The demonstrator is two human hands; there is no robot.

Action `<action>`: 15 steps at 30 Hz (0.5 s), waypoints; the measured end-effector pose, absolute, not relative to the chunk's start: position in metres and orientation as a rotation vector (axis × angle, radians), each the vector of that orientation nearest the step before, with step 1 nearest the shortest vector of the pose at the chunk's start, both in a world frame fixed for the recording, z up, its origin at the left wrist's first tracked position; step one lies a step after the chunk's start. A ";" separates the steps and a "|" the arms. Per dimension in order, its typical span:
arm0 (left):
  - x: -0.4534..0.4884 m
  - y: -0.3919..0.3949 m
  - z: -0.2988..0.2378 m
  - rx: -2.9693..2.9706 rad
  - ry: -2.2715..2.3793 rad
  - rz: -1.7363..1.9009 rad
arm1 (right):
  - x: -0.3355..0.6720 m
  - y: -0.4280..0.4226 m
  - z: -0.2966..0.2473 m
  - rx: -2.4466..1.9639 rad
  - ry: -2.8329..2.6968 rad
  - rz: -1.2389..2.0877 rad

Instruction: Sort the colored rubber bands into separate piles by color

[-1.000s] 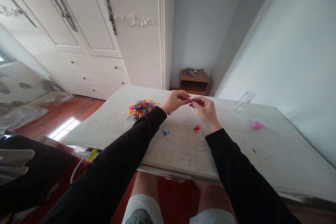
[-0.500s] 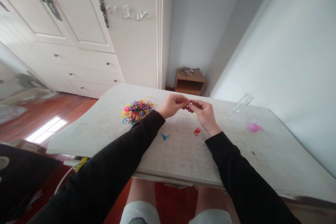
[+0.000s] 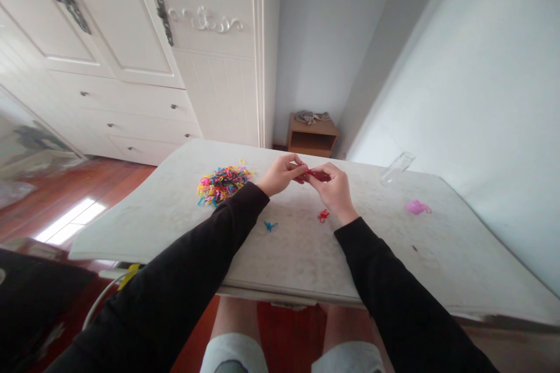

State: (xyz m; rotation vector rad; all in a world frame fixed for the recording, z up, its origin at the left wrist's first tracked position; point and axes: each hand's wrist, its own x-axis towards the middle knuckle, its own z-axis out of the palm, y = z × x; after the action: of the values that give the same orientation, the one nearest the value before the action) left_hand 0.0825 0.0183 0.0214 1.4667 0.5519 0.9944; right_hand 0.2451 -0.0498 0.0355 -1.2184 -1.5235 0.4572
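Observation:
My left hand (image 3: 280, 173) and my right hand (image 3: 333, 186) meet above the white table (image 3: 306, 250), both pinched on a small red rubber band (image 3: 311, 173) stretched between the fingertips. A heap of many coloured rubber bands (image 3: 221, 182) lies to the left of my left hand. A blue knotted band (image 3: 270, 225) and a red knotted band (image 3: 323, 215) lie on the table below my hands. Both arms wear black sleeves.
A clear plastic bag or bottle (image 3: 396, 168) lies at the table's far right, and a pink bundle of bands (image 3: 417, 207) nearer. A white wardrobe (image 3: 144, 52) stands behind on the left. A small wooden nightstand (image 3: 311, 137) sits in the corner.
The view has shifted slightly rightward. My hands stay together over the table; the red band now shows more plainly stretched between the fingertips.

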 end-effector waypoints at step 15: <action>0.075 0.038 0.017 1.899 1.065 1.040 | 0.254 -0.043 0.041 -1.225 -1.252 0.501</action>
State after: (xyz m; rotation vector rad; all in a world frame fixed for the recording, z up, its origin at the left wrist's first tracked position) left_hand 0.0750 0.0384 0.0166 1.8986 1.0647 1.0400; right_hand 0.2541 -0.0435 0.0405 -1.2248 -1.2523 0.5009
